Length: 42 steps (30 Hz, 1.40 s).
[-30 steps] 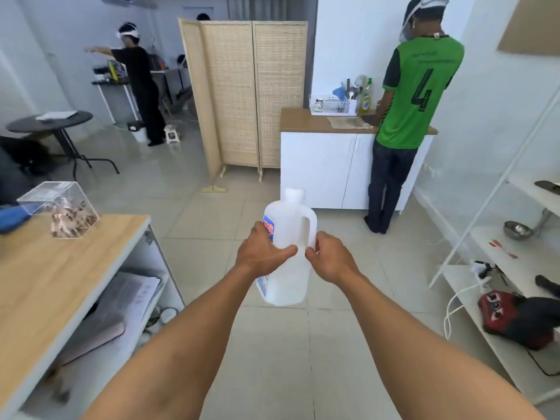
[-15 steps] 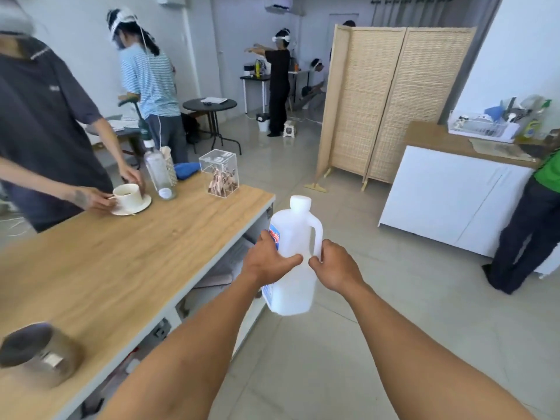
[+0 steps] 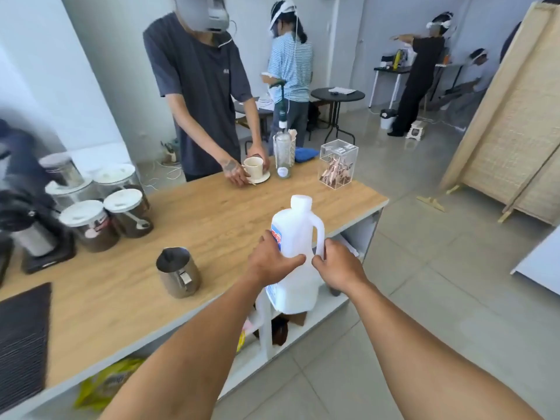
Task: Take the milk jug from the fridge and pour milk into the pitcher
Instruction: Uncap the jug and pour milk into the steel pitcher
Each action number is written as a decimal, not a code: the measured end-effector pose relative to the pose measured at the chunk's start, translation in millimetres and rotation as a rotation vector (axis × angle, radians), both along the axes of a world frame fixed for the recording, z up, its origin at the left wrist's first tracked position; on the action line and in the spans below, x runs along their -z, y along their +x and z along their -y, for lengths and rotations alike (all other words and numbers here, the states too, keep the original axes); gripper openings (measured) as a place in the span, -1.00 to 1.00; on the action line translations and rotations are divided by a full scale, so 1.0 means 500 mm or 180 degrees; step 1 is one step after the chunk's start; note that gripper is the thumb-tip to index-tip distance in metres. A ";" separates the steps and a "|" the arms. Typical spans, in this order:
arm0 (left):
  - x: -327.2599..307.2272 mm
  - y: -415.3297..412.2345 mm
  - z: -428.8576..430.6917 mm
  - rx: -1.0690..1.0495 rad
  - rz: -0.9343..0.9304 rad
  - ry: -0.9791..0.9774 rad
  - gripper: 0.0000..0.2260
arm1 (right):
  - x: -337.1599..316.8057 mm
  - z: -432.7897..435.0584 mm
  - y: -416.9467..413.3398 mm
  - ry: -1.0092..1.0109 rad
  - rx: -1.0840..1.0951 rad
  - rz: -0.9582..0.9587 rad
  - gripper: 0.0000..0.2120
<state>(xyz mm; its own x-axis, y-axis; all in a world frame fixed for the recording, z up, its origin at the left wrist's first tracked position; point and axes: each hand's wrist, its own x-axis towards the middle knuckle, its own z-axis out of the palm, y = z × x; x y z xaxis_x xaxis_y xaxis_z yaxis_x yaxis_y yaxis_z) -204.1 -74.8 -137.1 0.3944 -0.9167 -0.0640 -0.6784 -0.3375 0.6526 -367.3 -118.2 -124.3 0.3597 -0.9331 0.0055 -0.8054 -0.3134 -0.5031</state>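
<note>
I hold a white plastic milk jug (image 3: 295, 237) upright in front of me, its white cap on, over the near edge of a wooden counter (image 3: 212, 219). My left hand (image 3: 271, 262) wraps the jug's labelled side. My right hand (image 3: 338, 265) grips its handle. A steel pitcher (image 3: 178, 272) stands on the counter to the left of the jug, about a hand's width from my left hand, with its dark opening facing up.
A person across the counter holds a cream cup on a saucer (image 3: 255, 170). Lidded coffee jars (image 3: 106, 213), a glass bottle (image 3: 282, 156), a clear box (image 3: 338, 168) and a black mat (image 3: 21, 344) sit on the counter. A folding screen (image 3: 515, 131) stands right; other people stand behind.
My view has swung left from the room to the counter. The jug, held in both hands as before, is now over the counter's edge near the pitcher.
</note>
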 end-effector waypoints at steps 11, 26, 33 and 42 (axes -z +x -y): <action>0.024 0.117 -0.128 -0.0846 -0.0009 0.0126 -0.35 | 0.040 -0.028 0.159 0.0133 -0.0900 -0.0073 -0.86; 0.059 0.168 -0.108 -0.1011 -0.0308 -0.0535 -0.25 | 0.070 0.011 0.231 -0.0157 -0.1289 0.0240 -0.80; 0.097 0.234 -0.081 -0.1053 -0.0426 -0.0637 -0.16 | 0.091 0.035 0.293 -0.0242 -0.1373 0.0247 -0.79; 0.102 0.290 -0.047 -0.1088 -0.0422 -0.0657 -0.16 | 0.097 0.065 0.353 -0.0254 -0.1293 0.0401 -0.82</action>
<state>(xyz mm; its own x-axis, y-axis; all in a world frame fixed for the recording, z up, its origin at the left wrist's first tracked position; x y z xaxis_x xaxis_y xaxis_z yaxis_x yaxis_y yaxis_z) -59.1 -51.1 -188.0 0.6789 -0.7334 0.0366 -0.4556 -0.3817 0.8042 -190.9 -150.6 -173.0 0.6897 -0.7106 0.1393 -0.5424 -0.6344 -0.5508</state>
